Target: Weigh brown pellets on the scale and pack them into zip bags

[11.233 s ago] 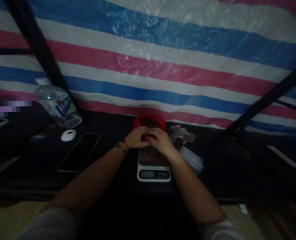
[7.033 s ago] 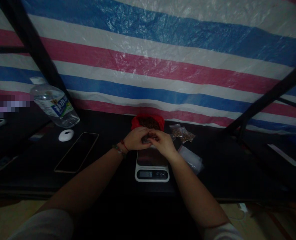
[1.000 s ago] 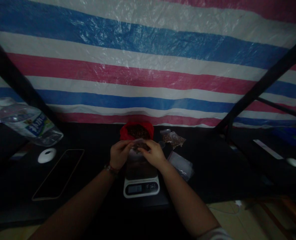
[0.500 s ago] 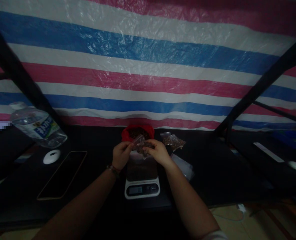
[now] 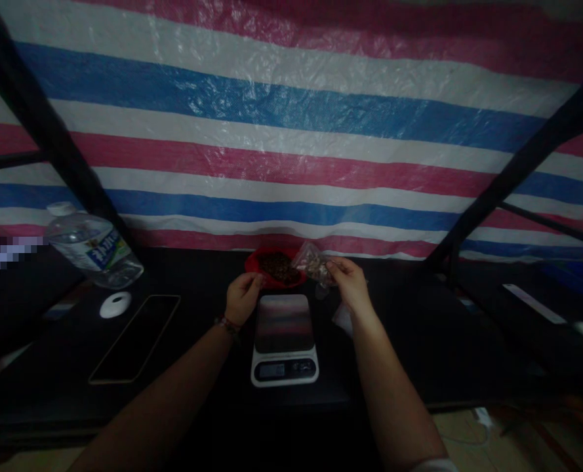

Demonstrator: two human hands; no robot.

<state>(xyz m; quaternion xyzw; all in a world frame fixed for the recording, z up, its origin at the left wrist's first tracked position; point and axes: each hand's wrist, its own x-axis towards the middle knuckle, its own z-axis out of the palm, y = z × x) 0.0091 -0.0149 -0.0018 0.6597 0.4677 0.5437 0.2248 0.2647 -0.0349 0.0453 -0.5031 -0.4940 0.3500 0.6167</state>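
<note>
My right hand (image 5: 351,282) pinches a small clear zip bag (image 5: 313,262) that holds brown bits. This bag is right of a red container (image 5: 299,280) filled with dark brown pieces. My left hand (image 5: 243,296) is closed, thumb against fingers, by the near left edge of the red container. Nothing shows in its grip, and I cannot tell whether it touches the red rim. Between my hands stands a white kitchen scale (image 5: 285,328) with a bare plate and a lit display. A clear plastic bag (image 5: 343,319) lies partly hidden behind my right wrist.
On the left are a phone (image 5: 136,337), a white oval case (image 5: 115,305) and a tilted plastic bottle (image 5: 97,246). Far right lie a white strip (image 5: 533,303) and a blue item (image 5: 574,275). A striped sheet (image 5: 291,157) hangs behind the black table, between dark frame bars.
My left hand has let go of the small bag and moved away from it. My right hand has carried the bag rightward, off the space above the scale. The view has shifted slightly.
</note>
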